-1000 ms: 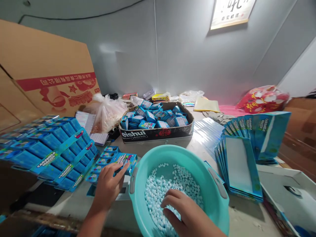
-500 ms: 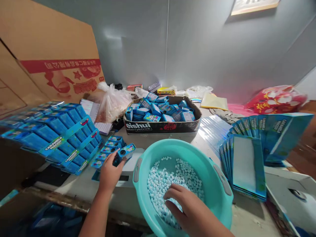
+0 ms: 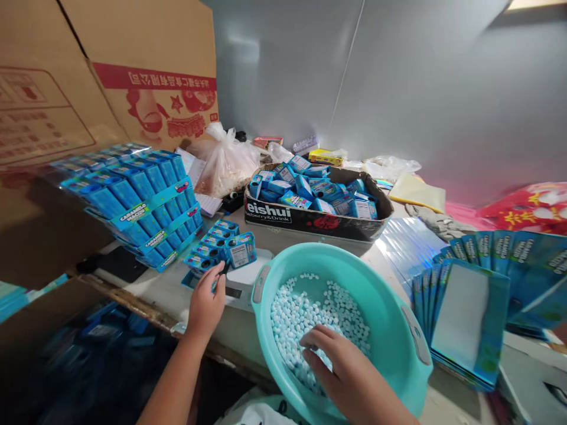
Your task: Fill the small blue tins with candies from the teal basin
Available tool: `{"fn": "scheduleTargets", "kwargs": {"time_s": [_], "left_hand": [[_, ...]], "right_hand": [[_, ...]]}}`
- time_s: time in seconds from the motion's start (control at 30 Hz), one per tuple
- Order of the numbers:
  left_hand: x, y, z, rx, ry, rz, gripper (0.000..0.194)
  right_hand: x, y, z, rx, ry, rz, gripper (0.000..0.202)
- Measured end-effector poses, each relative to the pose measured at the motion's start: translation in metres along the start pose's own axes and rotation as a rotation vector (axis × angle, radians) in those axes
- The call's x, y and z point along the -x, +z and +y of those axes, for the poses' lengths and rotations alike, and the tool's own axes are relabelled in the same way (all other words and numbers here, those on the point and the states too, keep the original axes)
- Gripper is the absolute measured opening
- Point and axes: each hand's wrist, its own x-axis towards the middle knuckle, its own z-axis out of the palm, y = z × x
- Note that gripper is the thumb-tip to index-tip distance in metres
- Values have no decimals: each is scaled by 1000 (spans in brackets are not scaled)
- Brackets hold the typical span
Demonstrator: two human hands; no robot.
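Note:
My left hand (image 3: pixel 207 304) is beside a small blue candy box (image 3: pixel 241 250) with a white label panel, its fingers curved and apart. That box rests on the white plate of a scale (image 3: pixel 261 262), against a short row of similar boxes (image 3: pixel 215 241) in a blue tray. A bit of blue shows between thumb and fingers; I cannot make out what it is. Over small white and pale blue candies (image 3: pixel 301 316) in a turquoise basin (image 3: pixel 376 277), my right hand (image 3: pixel 339 360) hovers or rests with bent fingers, thumb apart. Its fingertips touch or nearly touch the candies.
A black carton (image 3: pixel 310 223) full of loose blue boxes stands behind the basin. Stacked trays of filled boxes (image 3: pixel 146 200) are at left. Folded blue display cartons (image 3: pixel 472 319) lean at right. Behind are a tied plastic bag (image 3: pixel 225 162) and a large cardboard box (image 3: pixel 172 41).
My left hand has let go of the small box, which now rests on the scale, and drawn back a little. My right hand stays in the basin. The view has turned left.

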Motion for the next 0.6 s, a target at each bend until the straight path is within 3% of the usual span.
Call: {"fn": "scheduleTargets", "kwargs": {"time_s": [0.1, 0.27, 0.5, 0.6], "left_hand": [[30, -14, -9, -105, 73, 88, 33], [65, -30, -25, -235, -61, -133, 37], [60, -23, -19, -350, -208, -133, 29], [60, -21, -21, -325, -209, -137, 28]], "right_hand": [[1, -1, -1, 9, -9, -29, 28], [0, -1, 0, 25, -5, -79, 28], [-8, 5, 11, 44, 26, -159, 31], [-11, 9, 17, 47, 45, -186, 32]]}}
